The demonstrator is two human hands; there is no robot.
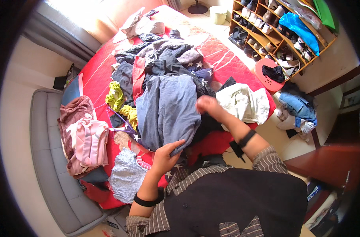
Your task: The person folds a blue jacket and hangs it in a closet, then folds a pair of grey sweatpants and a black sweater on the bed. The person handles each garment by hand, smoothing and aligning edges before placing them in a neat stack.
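A blue-grey garment [168, 102] is spread over the heap of clothes in front of me, its kind hard to tell. My left hand [167, 157] is closed on its near corner, thumb on top of the cloth. At its right edge is my right hand [208, 107], slightly blurred, with fingers curled; whether cloth is between them is hidden. Right of that hand lies a crumpled white garment [243, 103]. Yellow-green cloth [115, 96] and a purple hanger [111, 118] are to the left. Beyond is a pile of dark clothes [168, 61].
All this rests on a bed with a red cover [227, 55]. Pink folded clothing [91, 140] and a pale blue-grey crumpled piece [126, 175] lie left, beside a grey sofa [49, 138]. A wooden shoe rack [267, 37], pink stool [263, 75] and jeans [296, 106] are right.
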